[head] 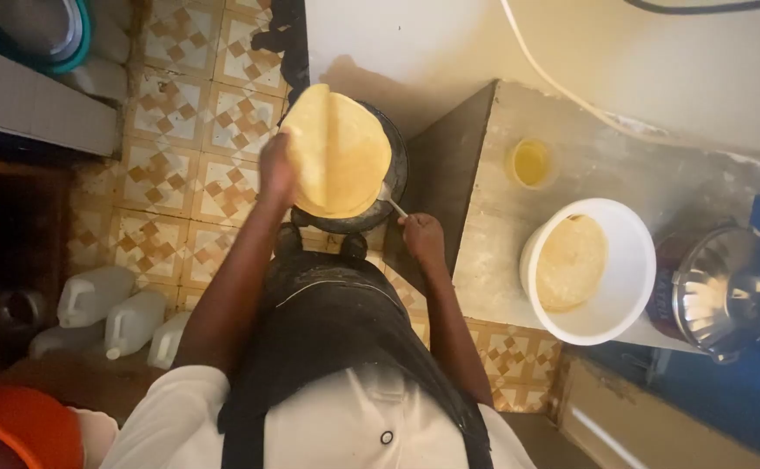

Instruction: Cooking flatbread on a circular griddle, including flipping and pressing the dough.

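My left hand (275,167) holds a round yellow flatbread (338,149) by its left edge, lifted and partly folded above a dark round pan (392,178). My right hand (421,238) grips the handle of a metal spoon (390,202) whose bowl reaches under the flatbread at the pan's right side. Most of the pan is hidden by the flatbread.
A pale worktop (501,260) stands to the right with a small yellow cup (529,162), a white bucket (616,300) holding flatbreads and a shiny metal pot lid (720,291). White plastic jugs (110,313) sit on the patterned tile floor at left. An orange bowl (19,426) is at bottom left.
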